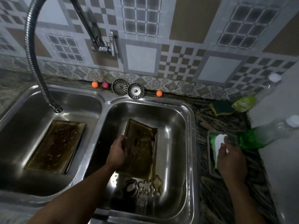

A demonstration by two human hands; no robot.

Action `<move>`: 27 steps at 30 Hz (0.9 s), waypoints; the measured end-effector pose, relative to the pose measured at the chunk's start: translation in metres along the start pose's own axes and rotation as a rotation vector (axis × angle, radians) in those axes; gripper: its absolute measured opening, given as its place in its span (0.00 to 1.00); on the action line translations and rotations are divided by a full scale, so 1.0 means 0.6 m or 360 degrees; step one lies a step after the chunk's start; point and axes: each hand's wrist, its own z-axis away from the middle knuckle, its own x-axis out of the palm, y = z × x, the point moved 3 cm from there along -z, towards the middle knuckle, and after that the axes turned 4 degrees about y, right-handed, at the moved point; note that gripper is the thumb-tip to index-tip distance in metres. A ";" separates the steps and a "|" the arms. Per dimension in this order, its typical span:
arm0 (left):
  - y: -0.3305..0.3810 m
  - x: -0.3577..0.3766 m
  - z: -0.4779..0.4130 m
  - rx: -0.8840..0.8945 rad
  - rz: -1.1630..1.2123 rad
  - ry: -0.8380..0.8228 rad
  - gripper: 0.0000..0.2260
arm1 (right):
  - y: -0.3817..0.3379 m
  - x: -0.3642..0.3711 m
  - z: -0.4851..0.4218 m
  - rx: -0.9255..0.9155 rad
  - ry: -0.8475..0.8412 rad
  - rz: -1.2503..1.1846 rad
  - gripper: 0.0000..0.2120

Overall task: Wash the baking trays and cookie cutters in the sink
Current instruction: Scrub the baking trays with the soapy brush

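Gripping tray edge with left hand in right basin; holding white pad with right hand; cutters beside tray.

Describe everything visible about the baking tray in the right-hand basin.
The baking tray is rectangular with a low raised rim, metal by its look, browned and darkly stained. It sits tilted in the right basin, its long side running away from the camera. The left hand grips its left edge. The cookie cutters lie just past its near end; whether they touch it cannot be told.
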 end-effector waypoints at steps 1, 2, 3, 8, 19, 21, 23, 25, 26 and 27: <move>-0.002 0.002 0.000 0.0052 -0.0014 -0.0047 0.17 | 0.001 0.001 0.000 0.0008 -0.0005 0.0001 0.19; -0.001 0.004 0.000 0.0099 -0.0034 -0.0088 0.18 | 0.001 0.001 0.000 0.0008 -0.0008 0.0005 0.19; 0.001 0.004 -0.001 0.0126 -0.0060 -0.0116 0.18 | 0.001 0.001 0.000 0.0000 -0.0008 0.0006 0.19; 0.033 -0.010 0.011 0.0255 -0.0133 -0.0155 0.25 | -0.003 -0.005 0.003 -0.0048 -0.0006 -0.0026 0.19; 0.110 -0.102 0.047 0.0784 -0.0601 0.0157 0.30 | -0.059 -0.102 0.026 -0.0263 0.0340 -0.0230 0.23; 0.116 -0.121 0.048 0.0874 -0.0664 0.0173 0.35 | -0.088 -0.121 0.031 -0.0324 0.0408 -0.0333 0.25; 0.125 -0.139 0.050 0.0919 -0.0627 0.0200 0.38 | -0.126 -0.139 0.040 -0.0377 0.0476 -0.0442 0.25; 0.136 -0.155 0.053 0.0966 -0.0544 0.0264 0.40 | -0.171 -0.155 0.056 -0.0502 0.0546 -0.0531 0.23; 0.142 -0.160 0.054 0.0992 -0.0508 0.0287 0.40 | -0.196 -0.162 0.063 -0.0561 0.0566 -0.0577 0.22; 0.146 -0.165 0.055 0.1022 -0.0480 0.0302 0.41 | -0.223 -0.166 0.072 -0.0602 0.0576 -0.0619 0.22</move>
